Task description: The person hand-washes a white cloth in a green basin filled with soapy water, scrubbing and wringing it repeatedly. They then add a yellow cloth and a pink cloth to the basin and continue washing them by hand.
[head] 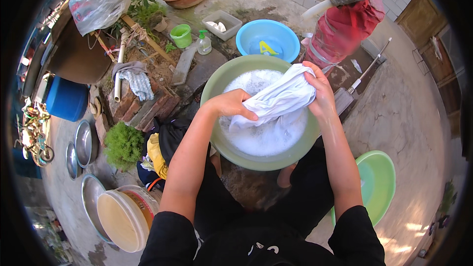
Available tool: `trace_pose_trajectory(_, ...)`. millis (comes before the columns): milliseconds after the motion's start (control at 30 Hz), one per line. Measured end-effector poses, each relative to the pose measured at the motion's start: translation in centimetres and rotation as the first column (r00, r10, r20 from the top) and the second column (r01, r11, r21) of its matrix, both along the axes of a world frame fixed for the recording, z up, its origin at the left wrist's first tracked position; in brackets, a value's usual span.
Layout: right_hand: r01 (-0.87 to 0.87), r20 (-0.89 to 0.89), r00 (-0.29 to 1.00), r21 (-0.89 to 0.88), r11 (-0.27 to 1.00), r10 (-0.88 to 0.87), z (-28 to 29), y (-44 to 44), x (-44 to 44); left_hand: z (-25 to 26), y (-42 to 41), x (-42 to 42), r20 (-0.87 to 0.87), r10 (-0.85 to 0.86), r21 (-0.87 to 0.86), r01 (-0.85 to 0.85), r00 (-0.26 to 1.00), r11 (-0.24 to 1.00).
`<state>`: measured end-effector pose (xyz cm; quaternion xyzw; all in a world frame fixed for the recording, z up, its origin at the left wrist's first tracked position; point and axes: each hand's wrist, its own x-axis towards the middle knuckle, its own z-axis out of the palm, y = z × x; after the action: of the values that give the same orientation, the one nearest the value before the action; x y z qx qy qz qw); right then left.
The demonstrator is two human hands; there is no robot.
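Note:
A wet white cloth [282, 90], perhaps a garment, is stretched between my two hands. My left hand [234, 104] grips its lower left end, thumb on top. At the upper right end, my right hand [319, 87] holds the bunched fabric with fingers behind it. Beneath lies a large olive-green plastic basin [214, 70], standing between my legs. White suds [258, 144] cover the water in it. Part of the cloth hangs down into the foam, where its lower edge is hard to make out.
Behind the basin stand a light-blue basin [269, 26] and a red-wrapped pipe [332, 37] with a spout. A soap pump bottle [204, 43] and green bucket [181, 36] are beyond, left. Dark and yellow clothes [158, 155] lie left; a green basin [377, 181] sits right.

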<state>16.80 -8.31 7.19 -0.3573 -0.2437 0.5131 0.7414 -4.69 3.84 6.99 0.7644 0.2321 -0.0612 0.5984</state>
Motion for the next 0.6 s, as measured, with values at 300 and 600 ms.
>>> trace_pose_trajectory(300,0.050,-0.115,0.991,-0.115,0.992,-0.064,-1.1,1.7,-3.2,2.1,-1.5,1.9,0.499,0.703,-0.790,-0.067,0.507,0.609)
trace_pose_trajectory(600,0.126,-0.175,0.959,-0.439,0.890,-0.222,-4.4,2.3,-8.7,-1.0,-5.2,7.3,0.545,0.701,0.042,-0.850,0.460,0.526)
